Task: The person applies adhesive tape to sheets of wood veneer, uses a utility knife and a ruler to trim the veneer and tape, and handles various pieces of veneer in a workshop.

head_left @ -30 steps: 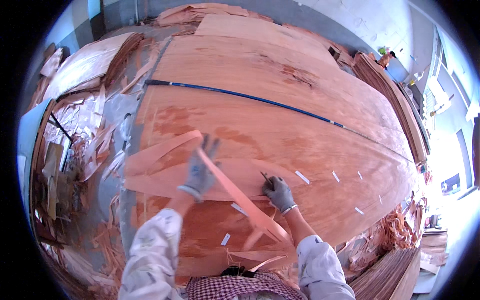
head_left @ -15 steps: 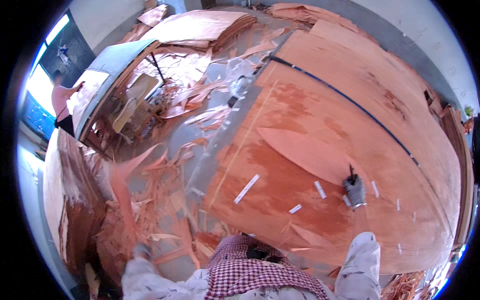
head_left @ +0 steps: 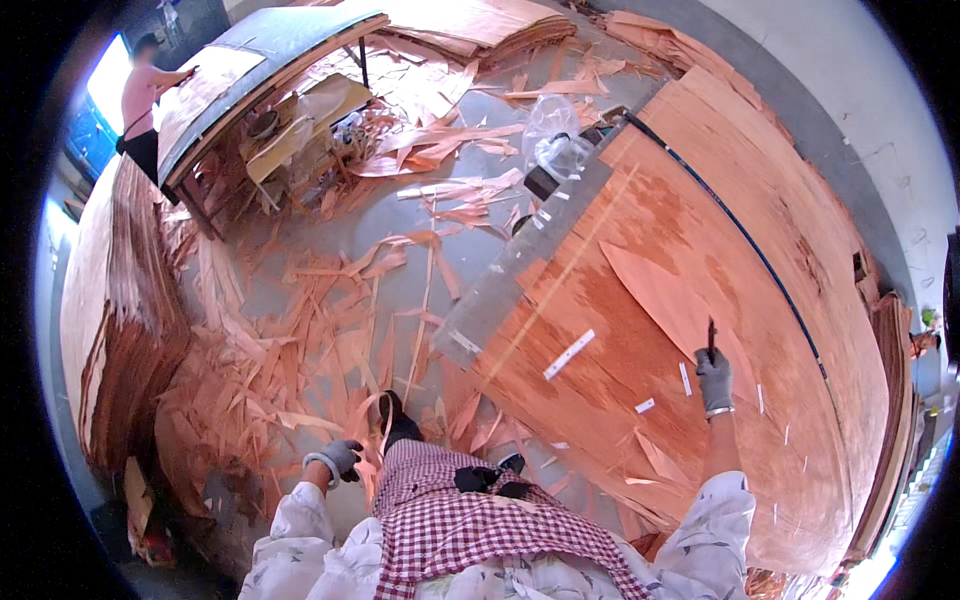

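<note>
My right hand (head_left: 714,383), in a grey glove, is closed around a slim dark tool (head_left: 711,338) that points away from me; its exact kind is too small to make out. It hovers at or on a large reddish wood veneer sheet (head_left: 570,360). Just left of the tool lies a pointed, leaf-shaped veneer piece (head_left: 665,300), paler than the damp-looking patches around it. My left hand (head_left: 343,459), also gloved, hangs at my side above the scrap-strewn floor with its fingers apart, holding nothing visible.
Small white strips (head_left: 569,355) dot the sheet, and a long dark rod (head_left: 740,225) lies across it. Veneer scraps (head_left: 290,350) litter the floor. Veneer stacks (head_left: 130,330) stand at left. Behind, another person (head_left: 143,95) works at a table (head_left: 290,38).
A blurred veneer strip was by my left hand; now that hand is free of it and nearer my body. My view has turned leftward. The right hand still holds the dark tool.
</note>
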Tool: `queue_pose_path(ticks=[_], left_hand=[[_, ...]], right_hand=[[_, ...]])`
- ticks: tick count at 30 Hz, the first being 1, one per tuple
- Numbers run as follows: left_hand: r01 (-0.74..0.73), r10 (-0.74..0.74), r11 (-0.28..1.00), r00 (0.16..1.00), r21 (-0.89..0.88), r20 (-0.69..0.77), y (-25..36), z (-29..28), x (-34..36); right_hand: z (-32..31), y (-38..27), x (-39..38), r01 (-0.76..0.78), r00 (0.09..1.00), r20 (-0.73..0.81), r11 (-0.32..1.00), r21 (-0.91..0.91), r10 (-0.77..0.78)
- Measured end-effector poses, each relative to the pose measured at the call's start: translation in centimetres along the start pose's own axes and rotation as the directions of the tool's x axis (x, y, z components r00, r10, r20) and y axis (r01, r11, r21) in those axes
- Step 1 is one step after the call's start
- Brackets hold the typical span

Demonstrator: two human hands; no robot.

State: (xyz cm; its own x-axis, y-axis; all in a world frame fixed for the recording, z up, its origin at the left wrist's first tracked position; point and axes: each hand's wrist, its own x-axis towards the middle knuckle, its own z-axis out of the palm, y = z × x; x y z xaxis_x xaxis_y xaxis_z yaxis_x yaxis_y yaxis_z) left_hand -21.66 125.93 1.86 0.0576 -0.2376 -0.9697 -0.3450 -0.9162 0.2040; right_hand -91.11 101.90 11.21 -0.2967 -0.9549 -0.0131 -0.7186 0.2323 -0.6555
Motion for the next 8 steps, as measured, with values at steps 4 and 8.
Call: queue_pose_path(ticks=[4,8], left_hand=[[-0.032,0.168,0.910,0.940,-0.413,0.297,-0.9,-6.1,2.1],[-0.093,0.310,0.786,0.915,-0.611,0.259,-3.2,-15.3,3.2]], right_hand=[[8.7,-9.7,-0.1,0.018,0.999,0.045,0.967,0.253,-0.031],[15.2,-17.0,-0.3,-0.203,0.972,0.151,0.964,0.171,0.178]])
